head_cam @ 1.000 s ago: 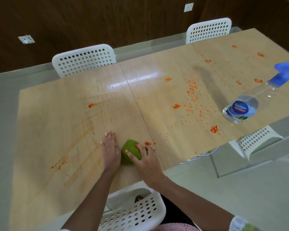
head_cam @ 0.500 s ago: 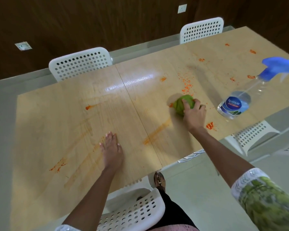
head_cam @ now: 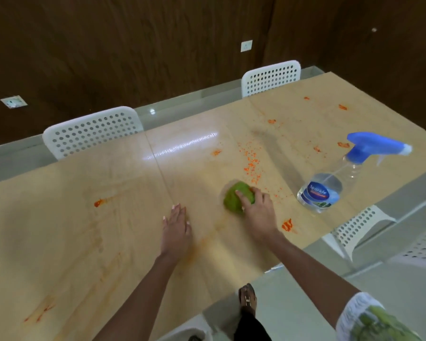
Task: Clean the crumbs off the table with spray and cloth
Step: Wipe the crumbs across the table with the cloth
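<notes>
Two hands are working on the desk (head_cam: 59, 217) at this moment. We are pressing our left hand (head_cam: 176, 228) flat on the wood, fingers together and pointing toward twelve o'clock, holding nothing and serving as a brace. Our right hand (head_cam: 257, 212) is closing over the bunched green cloth (head_cam: 235, 196), fingers curled across its top and pushing it down against the surface. The cloth is sitting just at three o'clock of the left hand, and at nine o'clock of the spray bottle (head_cam: 330, 183), which is standing apart from it near the desk's near edge with its blue trigger head pointing toward three o'clock.

We are judging this to be the wiping step, with the spraying set aside for now. A trail of orange crumbs (head_cam: 251, 161) is lying at twelve o'clock of the cloth, touching nothing but the wood, and a smeared orange blot (head_cam: 287, 225) is sitting at five o'clock of our right hand. More blots are dotting the far end toward one o'clock, and another is marking the left half at nine o'clock. Faint orange streaks are running across the near wood.

Much is remaining, we think. Next, the cloth is needing a push toward twelve o'clock through the crumb trail, keeping pressure even so the bits are gathering rather than scattering off the edge.
</notes>
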